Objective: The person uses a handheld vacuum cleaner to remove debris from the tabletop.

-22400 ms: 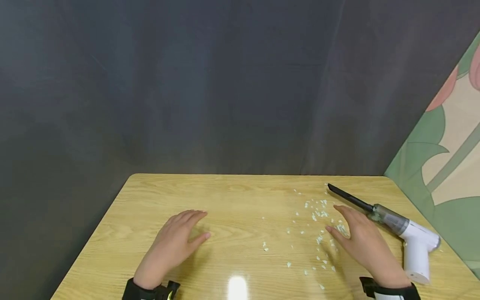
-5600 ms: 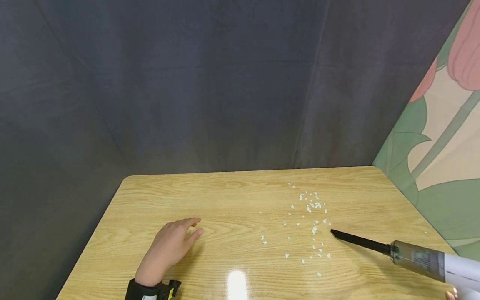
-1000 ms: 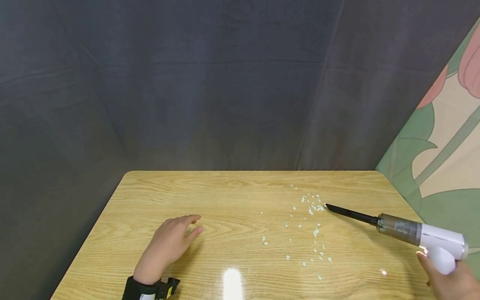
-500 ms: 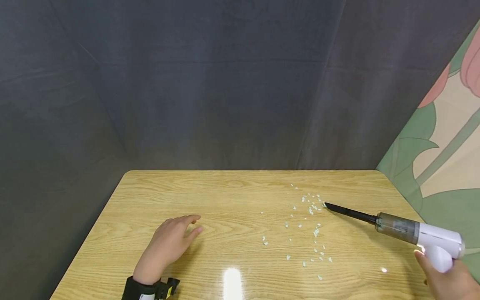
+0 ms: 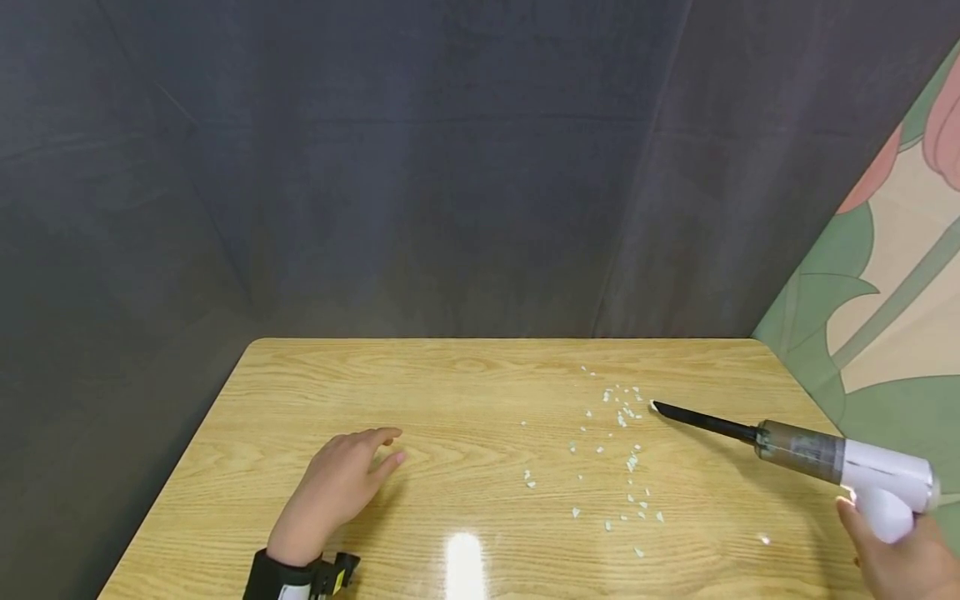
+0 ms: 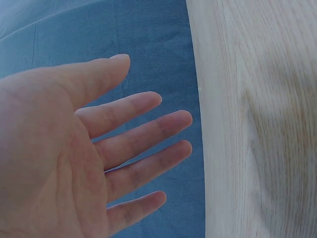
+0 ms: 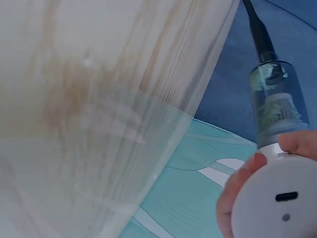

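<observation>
At the right of the head view my right hand (image 5: 903,554) grips the white handle of a handheld vacuum cleaner (image 5: 885,475). Its black crevice nozzle (image 5: 705,422) points left, with a pale scrap at the tip. Small pale paper scraps (image 5: 632,461) lie scattered left of and below the nozzle. In the right wrist view, greenish bits show inside the vacuum's clear dust cup (image 7: 280,101), and fingers (image 7: 237,191) wrap the handle. My left hand (image 5: 337,492) hovers at the table's left side, holding nothing. The left wrist view shows its palm with fingers (image 6: 143,131) spread and loosely extended.
The wooden table (image 5: 420,383) has rounded far corners. A dark grey curtain (image 5: 450,167) hangs behind it, and a floral-patterned cloth (image 5: 900,333) borders the right edge. A bright light reflection (image 5: 465,567) sits near the front.
Over the last second the nozzle tip has shifted slightly, first left into the scraps, then back right with a scrap at its end. Fewer scraps lie near the tip. The left hand stays put.
</observation>
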